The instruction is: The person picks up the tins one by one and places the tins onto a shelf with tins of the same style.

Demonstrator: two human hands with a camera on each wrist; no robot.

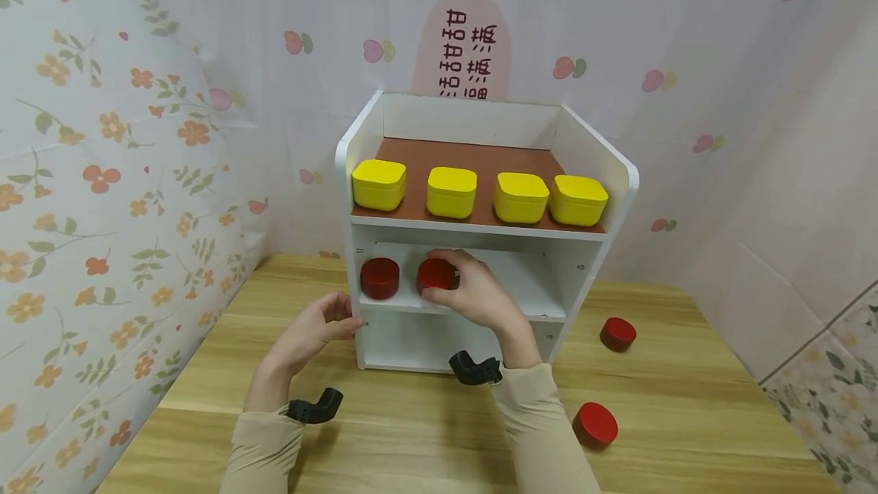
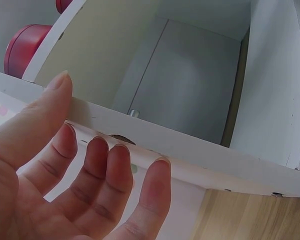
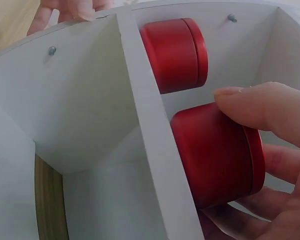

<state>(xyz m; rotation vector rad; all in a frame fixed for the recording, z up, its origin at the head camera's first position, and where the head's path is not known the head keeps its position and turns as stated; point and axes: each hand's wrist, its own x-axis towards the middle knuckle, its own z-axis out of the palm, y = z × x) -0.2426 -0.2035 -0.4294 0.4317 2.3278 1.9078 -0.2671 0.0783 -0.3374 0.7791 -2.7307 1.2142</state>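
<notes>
My right hand [image 1: 473, 288] grips a red round tin [image 3: 217, 155] by its lid end, thumb on one side and fingers on the other. The tin sits at the front of the middle level of a white shelf unit [image 1: 453, 223]. Left of it on that level stands another red round tin [image 1: 380, 278], apart from the held one. My left hand [image 1: 312, 330] is at the unit's left side panel [image 2: 190, 137]. Its thumb lies at the panel's front edge, and its loosely bent fingers are along the outer face.
Several yellow square tins [image 1: 452, 193] line the front of the brown top level. On the wooden table [image 1: 658, 402], right of the unit, lie two more red tins, one farther back [image 1: 618, 334] and one nearer [image 1: 595, 425]. A patterned curtain [image 1: 137, 174] hangs around.
</notes>
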